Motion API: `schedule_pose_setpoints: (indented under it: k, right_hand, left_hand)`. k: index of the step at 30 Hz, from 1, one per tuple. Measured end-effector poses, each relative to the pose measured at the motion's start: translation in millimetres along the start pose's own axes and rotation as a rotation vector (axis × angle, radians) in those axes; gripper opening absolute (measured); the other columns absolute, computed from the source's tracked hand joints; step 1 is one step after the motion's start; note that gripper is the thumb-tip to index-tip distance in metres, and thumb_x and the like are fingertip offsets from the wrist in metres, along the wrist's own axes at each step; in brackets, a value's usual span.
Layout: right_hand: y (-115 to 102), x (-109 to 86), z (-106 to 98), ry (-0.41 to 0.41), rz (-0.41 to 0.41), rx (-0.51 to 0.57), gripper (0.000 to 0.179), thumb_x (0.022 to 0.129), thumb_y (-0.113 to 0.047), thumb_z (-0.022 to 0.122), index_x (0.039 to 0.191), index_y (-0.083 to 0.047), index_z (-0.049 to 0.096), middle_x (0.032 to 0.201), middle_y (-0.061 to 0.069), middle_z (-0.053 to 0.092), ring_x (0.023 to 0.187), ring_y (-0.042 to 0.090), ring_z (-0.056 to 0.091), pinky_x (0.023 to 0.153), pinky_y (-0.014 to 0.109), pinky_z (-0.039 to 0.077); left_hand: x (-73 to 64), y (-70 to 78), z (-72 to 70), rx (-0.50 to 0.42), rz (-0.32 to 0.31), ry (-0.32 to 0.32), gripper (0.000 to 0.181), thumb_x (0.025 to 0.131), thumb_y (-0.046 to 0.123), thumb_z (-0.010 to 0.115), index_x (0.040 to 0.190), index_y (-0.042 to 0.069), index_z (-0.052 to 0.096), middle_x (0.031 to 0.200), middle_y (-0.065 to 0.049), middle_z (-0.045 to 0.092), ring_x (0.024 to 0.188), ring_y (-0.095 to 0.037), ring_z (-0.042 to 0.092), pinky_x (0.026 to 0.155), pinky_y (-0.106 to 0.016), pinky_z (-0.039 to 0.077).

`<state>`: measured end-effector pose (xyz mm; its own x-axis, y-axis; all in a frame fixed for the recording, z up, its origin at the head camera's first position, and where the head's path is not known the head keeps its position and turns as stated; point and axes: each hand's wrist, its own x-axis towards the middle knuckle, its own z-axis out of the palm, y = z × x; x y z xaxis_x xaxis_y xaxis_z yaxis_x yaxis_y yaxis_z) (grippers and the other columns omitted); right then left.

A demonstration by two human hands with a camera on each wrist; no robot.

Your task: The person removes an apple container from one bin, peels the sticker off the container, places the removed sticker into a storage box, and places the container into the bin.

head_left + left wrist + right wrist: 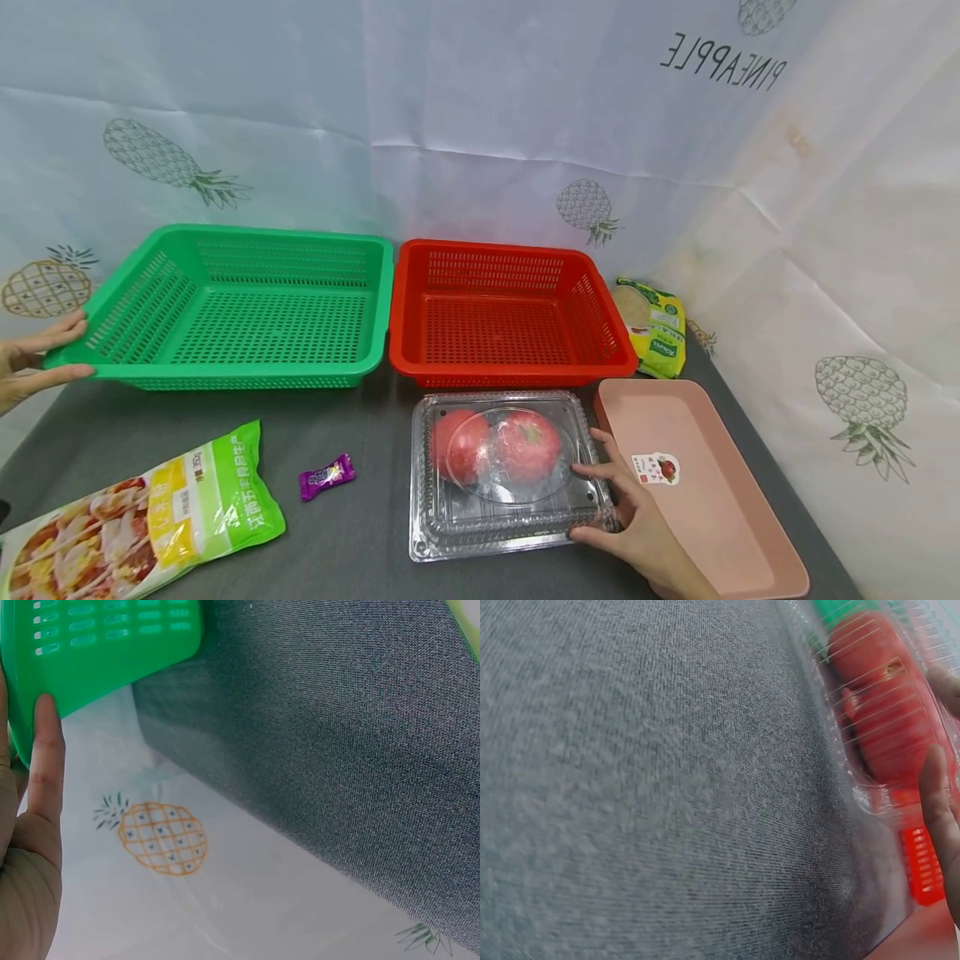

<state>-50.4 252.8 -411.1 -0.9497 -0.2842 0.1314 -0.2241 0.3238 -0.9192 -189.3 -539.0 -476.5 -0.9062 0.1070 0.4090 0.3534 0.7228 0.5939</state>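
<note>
At the far left, my left hand [30, 360] grips the near left corner of a green plastic basket [360, 367], thumb on the front rim and fingers round the side. In the left wrist view the thumb presses against the basket's wall [97, 675]. My right hand [637, 521] holds the right side of a clear plastic box [517, 527], fingers on its lid edge and thumb at the near corner. Two tomatoes [528, 446] lie inside under the closed lid; they also show through the plastic in the right wrist view, which is partly blurred.
A red basket [517, 371] stands beside the green one. On the right lie a pink tray [705, 467] with a sticker and a yellow-green packet [663, 337]. A large food bag [180, 508] and a small purple-wrapped sweet [327, 477] are at the left front.
</note>
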Motion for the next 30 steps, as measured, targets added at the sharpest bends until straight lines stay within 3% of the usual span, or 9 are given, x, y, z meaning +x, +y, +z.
schedule_pose_setpoints:
  k: [2,6,11,15,19,24,27,30]
  right_hand:
    - [-1.2,-1.0,0.9,0.014,0.024,0.01,0.063,0.07,0.001,0.082,0.127,-0.008,0.058,0.155,0.011,0.016,0.14,0.02,0.011,0.101,0.006,0.019]
    - [-0.5,-2.6,1.8,0.023,0.048,0.015,0.062,0.071,0.0,0.082,0.127,-0.009,0.058,0.149,0.009,0.019,0.133,0.009,0.021,0.098,0.008,0.027]
    - [3.1,-1.4,0.2,-0.028,-0.022,0.059,0.059,0.072,0.003,0.08,0.126,-0.004,0.058,0.158,0.007,0.012,0.138,0.0,0.017,0.1,0.012,0.03]
    - [4.3,-2.0,0.6,-0.061,-0.048,0.13,0.054,0.076,0.007,0.076,0.125,0.0,0.057,0.161,0.007,0.006,0.14,-0.005,0.013,0.09,0.023,0.046]
    - [1.5,-1.6,1.0,-0.041,-0.016,0.124,0.048,0.078,0.006,0.074,0.123,0.0,0.06,0.16,0.01,0.002,0.142,0.01,0.01,0.073,0.035,0.055]
    - [-3.5,-0.5,-1.3,-0.04,0.138,0.084,0.053,0.077,-0.002,0.078,0.125,-0.009,0.058,0.158,0.012,0.002,0.139,0.041,0.005,0.075,0.034,0.055]
    - [-4.5,0.6,-2.7,-0.058,0.167,0.071,0.056,0.078,-0.003,0.078,0.128,-0.011,0.054,0.157,0.014,0.005,0.136,0.041,0.014,0.073,0.034,0.056]
    - [-3.3,-0.1,-3.5,-0.061,0.116,0.08,0.057,0.077,-0.001,0.077,0.129,-0.008,0.055,0.157,0.013,0.006,0.136,0.022,0.021,0.066,0.034,0.056]
  left_hand:
    - [0.6,1.5,-0.4,-0.004,0.001,-0.002,0.073,0.082,-0.013,0.068,0.145,0.007,0.037,0.156,0.012,0.021,0.132,0.014,0.026,0.069,-0.002,0.039]
    - [1.1,0.8,-1.3,0.001,-0.005,-0.01,0.073,0.082,-0.012,0.068,0.145,0.008,0.037,0.156,0.013,0.02,0.132,0.014,0.024,0.068,-0.001,0.039]
    - [1.1,-2.3,-0.9,0.004,0.003,-0.005,0.074,0.081,-0.013,0.068,0.145,0.007,0.037,0.156,0.009,0.02,0.133,0.013,0.023,0.067,-0.001,0.038]
    - [1.8,-2.6,-0.2,-0.005,0.003,0.001,0.073,0.081,-0.013,0.068,0.145,0.007,0.038,0.156,0.009,0.021,0.132,0.013,0.025,0.066,-0.002,0.039]
    - [3.0,0.0,-0.3,-0.01,0.009,0.006,0.073,0.08,-0.015,0.068,0.144,0.006,0.039,0.156,0.005,0.022,0.132,0.013,0.026,0.064,-0.003,0.04]
    - [2.8,2.1,-1.1,-0.01,0.008,-0.002,0.072,0.082,-0.014,0.067,0.145,0.007,0.038,0.157,0.005,0.021,0.132,0.013,0.026,0.065,-0.003,0.04]
    - [2.0,0.3,-1.5,-0.009,0.003,-0.002,0.072,0.083,-0.014,0.066,0.145,0.007,0.038,0.157,0.006,0.021,0.131,0.014,0.026,0.064,-0.003,0.039]
    - [1.9,-3.1,-0.6,0.01,-0.009,-0.008,0.074,0.082,-0.011,0.068,0.146,0.01,0.037,0.157,0.008,0.019,0.13,0.016,0.025,0.062,-0.004,0.039]
